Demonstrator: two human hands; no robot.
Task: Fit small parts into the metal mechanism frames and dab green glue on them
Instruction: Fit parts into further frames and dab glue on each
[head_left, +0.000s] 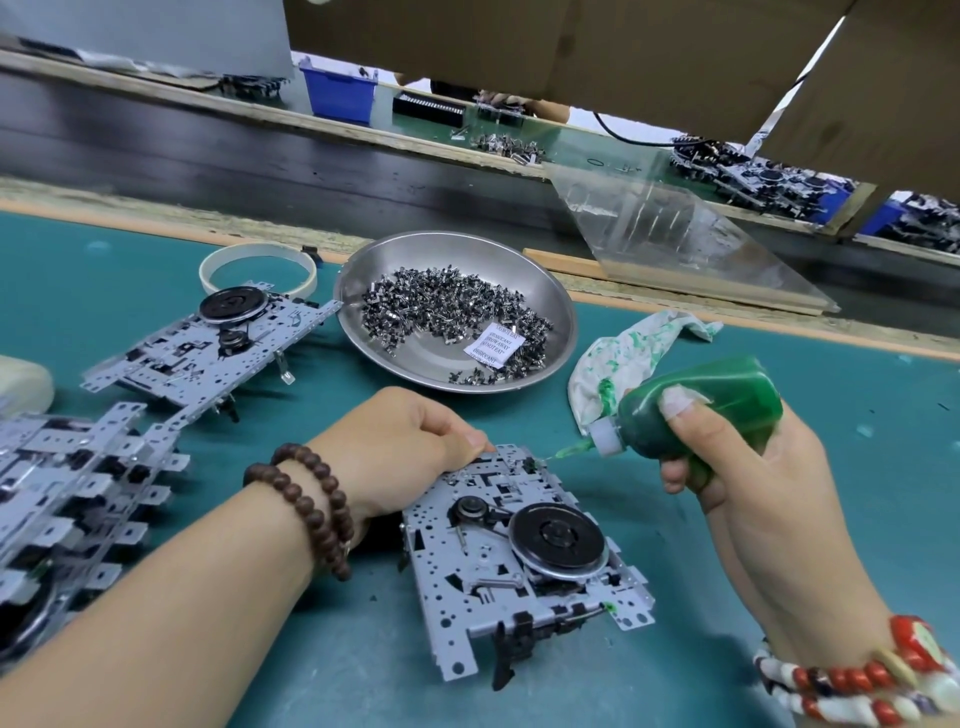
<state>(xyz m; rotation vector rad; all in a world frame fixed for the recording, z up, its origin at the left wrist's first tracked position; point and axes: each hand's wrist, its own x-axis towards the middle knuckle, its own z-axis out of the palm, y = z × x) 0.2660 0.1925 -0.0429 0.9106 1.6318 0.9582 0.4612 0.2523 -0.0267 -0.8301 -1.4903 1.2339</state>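
Note:
A metal mechanism frame (519, 566) with a black flywheel lies on the green mat in front of me. My left hand (400, 447) grips its far-left corner, fingers curled over the edge. My right hand (737, 467) holds a green glue bottle (691, 415) tipped sideways, its thin nozzle touching a small black part at the frame's far edge. A green dab shows at the frame's near right corner. A steel bowl (550, 291) behind holds several small dark parts and a desiccant packet.
Another frame (208, 348) lies at the left, with a stack of frames (67, 499) nearer the left edge. A tape ring (258, 270) sits behind them. A glue-stained rag (623, 353) lies right of the bowl. A clear plastic sheet (675, 244) leans at the bench's back.

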